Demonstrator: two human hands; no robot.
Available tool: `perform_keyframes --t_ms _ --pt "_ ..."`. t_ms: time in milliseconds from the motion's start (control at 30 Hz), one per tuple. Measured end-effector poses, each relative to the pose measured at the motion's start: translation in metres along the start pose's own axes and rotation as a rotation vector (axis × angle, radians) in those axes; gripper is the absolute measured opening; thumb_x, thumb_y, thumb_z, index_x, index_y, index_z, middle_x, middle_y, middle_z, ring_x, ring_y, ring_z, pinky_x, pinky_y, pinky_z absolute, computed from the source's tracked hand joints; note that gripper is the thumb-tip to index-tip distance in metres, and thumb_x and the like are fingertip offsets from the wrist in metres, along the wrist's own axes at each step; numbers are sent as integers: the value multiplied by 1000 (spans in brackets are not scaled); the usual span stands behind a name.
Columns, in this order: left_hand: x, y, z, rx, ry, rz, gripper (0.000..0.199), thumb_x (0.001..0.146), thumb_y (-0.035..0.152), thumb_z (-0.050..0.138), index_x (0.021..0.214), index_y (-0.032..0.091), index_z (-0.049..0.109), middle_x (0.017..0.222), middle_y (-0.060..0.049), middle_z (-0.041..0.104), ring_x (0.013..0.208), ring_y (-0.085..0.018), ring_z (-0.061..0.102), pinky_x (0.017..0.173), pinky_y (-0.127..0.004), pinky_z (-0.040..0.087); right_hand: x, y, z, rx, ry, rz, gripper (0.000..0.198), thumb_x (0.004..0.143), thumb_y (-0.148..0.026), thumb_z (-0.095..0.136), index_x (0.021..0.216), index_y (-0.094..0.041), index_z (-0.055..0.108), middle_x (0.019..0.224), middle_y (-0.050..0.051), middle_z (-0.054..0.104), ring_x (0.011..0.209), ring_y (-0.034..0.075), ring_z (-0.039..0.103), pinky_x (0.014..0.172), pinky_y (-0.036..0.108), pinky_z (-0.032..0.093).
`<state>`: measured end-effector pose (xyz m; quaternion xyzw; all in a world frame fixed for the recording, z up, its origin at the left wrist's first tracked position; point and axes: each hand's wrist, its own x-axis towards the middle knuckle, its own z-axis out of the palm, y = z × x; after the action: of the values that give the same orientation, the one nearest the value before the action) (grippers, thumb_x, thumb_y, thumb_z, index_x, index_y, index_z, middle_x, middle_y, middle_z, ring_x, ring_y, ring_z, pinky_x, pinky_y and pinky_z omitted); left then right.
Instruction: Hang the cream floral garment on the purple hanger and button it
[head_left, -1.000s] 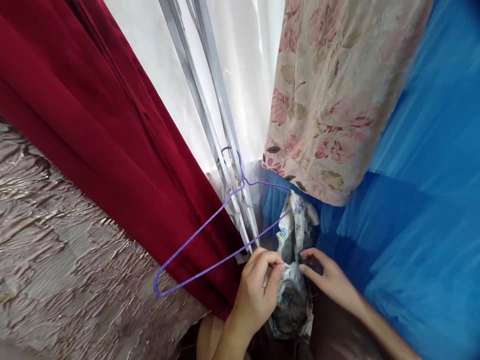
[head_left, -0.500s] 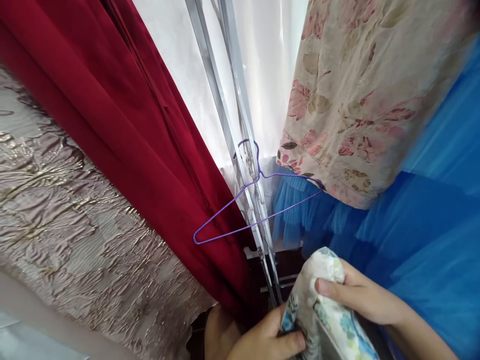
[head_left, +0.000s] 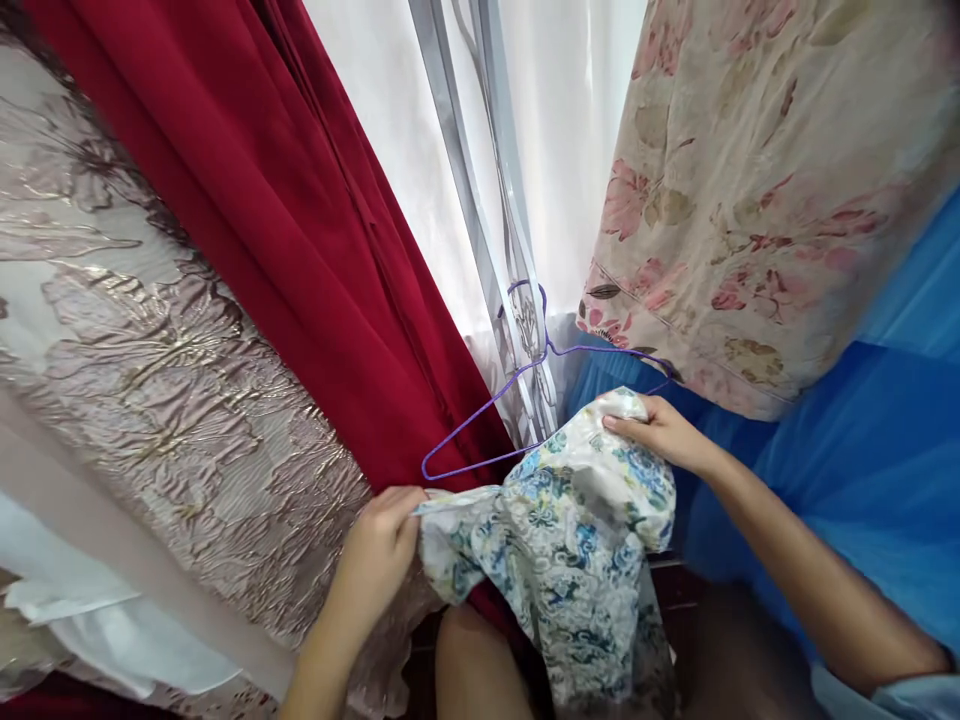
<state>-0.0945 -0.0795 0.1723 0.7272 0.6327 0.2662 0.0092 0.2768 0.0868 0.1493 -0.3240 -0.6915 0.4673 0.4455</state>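
Note:
A white dress with a blue and yellow floral print [head_left: 577, 590] is stretched between my two hands, and its lower end runs out of view. My left hand [head_left: 385, 530] is closed on one shoulder or sleeve edge. My right hand [head_left: 664, 430] pinches the other puffed shoulder, thumb on top. Just behind the dress, a purple wire hanger [head_left: 480, 410] hangs by its hook from a metal rack. The dress covers part of the hanger's bottom bar. My right fingers are near the hanger's right end; whether they touch it I cannot tell.
Silver rack bars [head_left: 442, 90] stand in the middle, with white cloth [head_left: 592, 140] behind. Red cloth [head_left: 300, 260] and a shiny textured fabric [head_left: 180, 400] hang on the left. On the right hang a beige floral garment [head_left: 712, 220] and blue tulle [head_left: 862, 450].
Both hands have risen and moved apart, spreading the bunched dress out below the hanger. The left hand went leftward. The view has shifted slightly, and the hanger still hangs on the rack.

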Motion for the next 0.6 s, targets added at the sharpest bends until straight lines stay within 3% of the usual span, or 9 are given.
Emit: perform_keyframes --t_ms 133,233,333,467,600 --pt "20 -5 -28 66 78 8 32 94 21 38 106 23 68 120 -5 71 111 -24 63 95 -36 47 -7 9 7 34 -85 110 40 81 -53 73 87 -13 73 77 4 69 67 18 60 63 30 50" --pt "38 9 -38 21 143 21 29 93 17 37 97 22 65 134 -4 63 117 -23 61 98 -34 46 -16 8 10 64 -67 122 41 82 -54 73 81 -13 70 72 3 67 64 16 57 61 28 47" --pt "59 36 -40 -8 255 60 23 87 11 38 85 20 59 125 -6 64 112 -23 61 93 -32 45 -22 7 22 70 -40 108 43 82 -55 72 73 -14 65 65 0 60 58 13 50 57 26 42" --pt "84 75 -26 -28 287 138 22 84 6 38 83 21 54 97 -2 64 91 -18 60 82 -27 43 -28 9 48 16 -18 53 41 87 -51 65 70 -15 58 63 -2 54 59 12 46 57 25 38" --pt "95 103 -3 8 285 133 26 92 10 38 94 23 61 100 0 67 86 -17 62 77 -27 42 -36 6 68 -70 16 -9 32 92 -41 58 72 -16 59 63 -4 52 61 13 46 58 24 37"
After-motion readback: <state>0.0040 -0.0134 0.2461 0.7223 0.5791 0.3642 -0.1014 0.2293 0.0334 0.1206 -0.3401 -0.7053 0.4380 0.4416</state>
